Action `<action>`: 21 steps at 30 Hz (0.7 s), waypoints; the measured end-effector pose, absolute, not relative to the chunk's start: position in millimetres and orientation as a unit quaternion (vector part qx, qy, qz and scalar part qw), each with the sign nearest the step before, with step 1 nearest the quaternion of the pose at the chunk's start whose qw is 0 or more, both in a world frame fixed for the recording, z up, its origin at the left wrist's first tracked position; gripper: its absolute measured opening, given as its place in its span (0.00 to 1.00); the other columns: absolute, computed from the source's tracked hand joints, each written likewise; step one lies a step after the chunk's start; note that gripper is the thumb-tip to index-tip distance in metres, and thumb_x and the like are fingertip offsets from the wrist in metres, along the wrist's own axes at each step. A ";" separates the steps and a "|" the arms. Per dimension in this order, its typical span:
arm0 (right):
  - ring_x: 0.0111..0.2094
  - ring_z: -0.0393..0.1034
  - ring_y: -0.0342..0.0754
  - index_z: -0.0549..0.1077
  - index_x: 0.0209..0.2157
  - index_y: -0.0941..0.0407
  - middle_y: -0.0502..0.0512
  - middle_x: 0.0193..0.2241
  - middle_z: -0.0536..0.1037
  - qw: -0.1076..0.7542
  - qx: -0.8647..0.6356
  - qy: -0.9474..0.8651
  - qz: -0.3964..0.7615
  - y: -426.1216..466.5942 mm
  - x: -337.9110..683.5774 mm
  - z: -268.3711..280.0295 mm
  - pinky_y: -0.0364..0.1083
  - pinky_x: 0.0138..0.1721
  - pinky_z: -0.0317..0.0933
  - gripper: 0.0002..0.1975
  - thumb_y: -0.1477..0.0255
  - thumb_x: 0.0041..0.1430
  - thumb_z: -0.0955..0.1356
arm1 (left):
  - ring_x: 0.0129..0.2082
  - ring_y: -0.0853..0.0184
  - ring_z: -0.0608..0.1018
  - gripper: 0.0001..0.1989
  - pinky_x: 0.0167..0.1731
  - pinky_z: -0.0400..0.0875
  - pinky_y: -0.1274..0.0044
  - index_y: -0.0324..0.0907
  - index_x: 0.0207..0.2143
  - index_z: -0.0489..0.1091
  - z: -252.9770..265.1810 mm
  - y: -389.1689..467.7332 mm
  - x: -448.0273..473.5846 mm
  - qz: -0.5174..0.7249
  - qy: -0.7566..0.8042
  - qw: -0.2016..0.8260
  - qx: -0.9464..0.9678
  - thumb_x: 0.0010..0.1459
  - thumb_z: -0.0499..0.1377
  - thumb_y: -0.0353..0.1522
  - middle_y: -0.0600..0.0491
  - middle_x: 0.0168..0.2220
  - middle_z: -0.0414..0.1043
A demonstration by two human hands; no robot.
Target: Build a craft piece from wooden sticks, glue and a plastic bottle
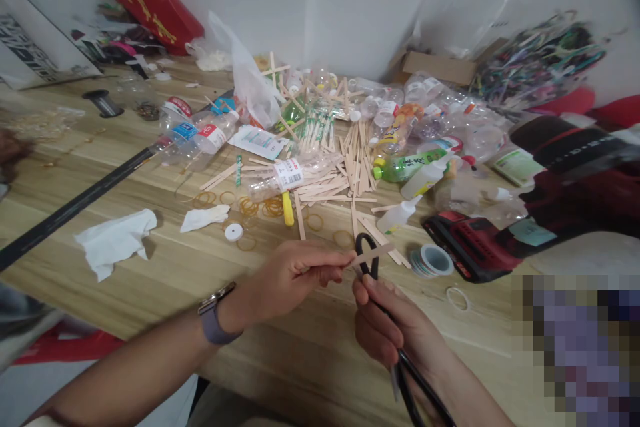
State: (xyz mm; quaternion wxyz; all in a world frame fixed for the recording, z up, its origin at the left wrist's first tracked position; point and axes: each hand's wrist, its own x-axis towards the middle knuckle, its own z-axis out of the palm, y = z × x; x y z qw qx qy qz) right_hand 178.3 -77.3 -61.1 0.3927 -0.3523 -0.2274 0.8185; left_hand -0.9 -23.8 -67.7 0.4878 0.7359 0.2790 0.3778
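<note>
My left hand [283,280], with a watch at the wrist, pinches one end of a flat wooden craft stick [379,253]. The stick points right and crosses the black loop of what look like black-handled scissors [419,383]. My right hand [395,323] is closed around their middle, fingertips just below the stick. A bit of metal shows by the fingers, but most of the blades is hidden. Beyond my hands lie a pile of craft sticks [325,188], a clear plastic bottle [280,178] and several rubber bands [270,206].
A red and black cordless drill [505,240] stands at right, near a tape roll [433,260] and white glue bottles [400,213]. Plastic bottles crowd the back. At left are a long black strip [75,210] and crumpled tissue [117,240]. Part of another person [13,147] shows at far left.
</note>
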 end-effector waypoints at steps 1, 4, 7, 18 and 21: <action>0.09 0.51 0.34 0.71 0.26 0.57 0.37 0.08 0.56 0.389 -0.354 -0.217 0.823 -77.5 178.4 -60.1 0.35 0.14 0.48 0.17 0.58 0.54 0.74 | 0.29 0.70 0.75 0.14 0.31 0.71 0.79 0.42 0.49 0.77 -68.2 -23.6 -0.8 0.381 0.273 0.483 0.739 0.65 0.57 0.33 0.51 0.31 0.78; 0.09 0.54 0.36 0.71 0.26 0.57 0.39 0.08 0.58 0.406 -0.371 -0.250 0.797 -77.7 178.0 -60.8 0.36 0.15 0.51 0.18 0.56 0.54 0.73 | 0.28 0.71 0.74 0.14 0.31 0.70 0.79 0.42 0.49 0.77 -69.5 -25.5 -0.8 0.382 0.284 0.487 0.732 0.65 0.56 0.33 0.51 0.31 0.78; 0.12 0.63 0.41 0.72 0.25 0.57 0.44 0.09 0.65 0.410 -0.427 -0.370 0.716 -76.6 178.5 -63.3 0.39 0.17 0.57 0.22 0.52 0.55 0.70 | 0.28 0.72 0.73 0.15 0.30 0.69 0.80 0.42 0.50 0.77 -69.9 -29.0 -0.5 0.363 0.320 0.529 0.697 0.64 0.57 0.35 0.52 0.31 0.77; 0.21 0.73 0.46 0.78 0.38 0.60 0.57 0.24 0.81 0.297 -0.459 -0.832 -0.097 -70.7 193.0 -74.8 0.43 0.23 0.62 0.18 0.75 0.68 0.57 | 0.21 0.75 0.67 0.14 0.23 0.62 0.82 0.38 0.38 0.78 -64.3 -26.5 1.8 0.278 0.347 0.671 0.593 0.63 0.56 0.38 0.57 0.23 0.68; 0.20 0.73 0.47 0.78 0.35 0.57 0.56 0.22 0.80 0.298 -0.478 -0.824 -0.050 -70.0 193.1 -74.3 0.43 0.23 0.62 0.17 0.73 0.67 0.58 | 0.22 0.74 0.68 0.14 0.24 0.64 0.82 0.39 0.40 0.77 -64.2 -28.4 0.9 0.271 0.355 0.656 0.609 0.64 0.55 0.38 0.56 0.25 0.70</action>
